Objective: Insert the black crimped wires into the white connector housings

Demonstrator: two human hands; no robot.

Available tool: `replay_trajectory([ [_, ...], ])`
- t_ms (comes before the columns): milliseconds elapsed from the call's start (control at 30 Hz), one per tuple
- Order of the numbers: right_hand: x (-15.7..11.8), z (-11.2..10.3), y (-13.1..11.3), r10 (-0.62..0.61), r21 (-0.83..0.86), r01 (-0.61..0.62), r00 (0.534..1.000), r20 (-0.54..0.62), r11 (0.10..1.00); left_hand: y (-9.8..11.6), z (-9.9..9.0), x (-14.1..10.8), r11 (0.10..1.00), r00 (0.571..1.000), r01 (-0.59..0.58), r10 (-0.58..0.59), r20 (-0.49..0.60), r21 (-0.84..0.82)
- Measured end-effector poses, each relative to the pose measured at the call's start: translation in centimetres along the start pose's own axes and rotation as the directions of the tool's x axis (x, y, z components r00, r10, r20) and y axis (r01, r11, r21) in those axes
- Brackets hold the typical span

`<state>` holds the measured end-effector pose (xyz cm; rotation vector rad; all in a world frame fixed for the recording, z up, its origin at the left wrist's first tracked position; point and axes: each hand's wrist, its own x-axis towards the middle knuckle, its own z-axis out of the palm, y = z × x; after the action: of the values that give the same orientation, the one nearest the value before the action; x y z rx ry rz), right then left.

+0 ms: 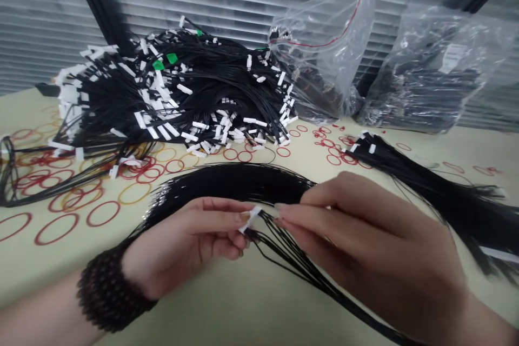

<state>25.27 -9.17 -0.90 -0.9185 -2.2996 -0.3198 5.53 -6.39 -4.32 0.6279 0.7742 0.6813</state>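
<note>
Between the thumb and fingers of my left hand (203, 227) is a white wire connector (252, 219), tilted, with several thin black wires (300, 257) running out of it to the lower right. My right hand (365, 243) is just to the right of the connector, its thumb and fingertips pinched together close to the wires. Whatever sits in that pinch is too small or too hidden to make out. Behind both hands lies a thick bundle of loose black wires (239, 181) with bare metal tips at its left end.
A large heap of black cables (227, 75) with white connectors covers the back left. Red and yellow rubber bands (103, 213) lie scattered on the table (52, 275). Two clear plastic bags (324, 75) stand at the back right. Another black wire bundle (430, 184) lies at the right.
</note>
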Motion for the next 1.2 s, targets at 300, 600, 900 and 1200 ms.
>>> replay_trajectory([
  [300, -0.3, 0.8, -1.0, 0.026, 0.145, -0.037, 0.997, 0.077, 0.989, 0.2, 0.7, -0.6, 0.997, 0.999, -0.016, 0.019, 0.037, -0.078],
  [600, -0.7, 1.3, -0.6, 0.069, 0.047, -0.068, 0.998, -0.015, 0.997, -0.2, 0.1, 0.1, 0.996, 0.999, -0.026, 0.027, 0.017, -0.085],
  [900, 0.1, 1.6, -0.2, 0.16, 0.017, -0.161, 0.984, 0.079, 0.987, -0.5, 0.1, 0.1, 0.996, 0.999, -0.032, 0.031, -0.006, -0.086],
  [1200, 0.6, 0.6, 0.1, 0.084, -0.039, -0.079, 0.986, 0.144, 0.996, -0.3, 2.1, 1.9, 1.0, 0.996, 0.017, -0.018, -0.084, -0.003],
])
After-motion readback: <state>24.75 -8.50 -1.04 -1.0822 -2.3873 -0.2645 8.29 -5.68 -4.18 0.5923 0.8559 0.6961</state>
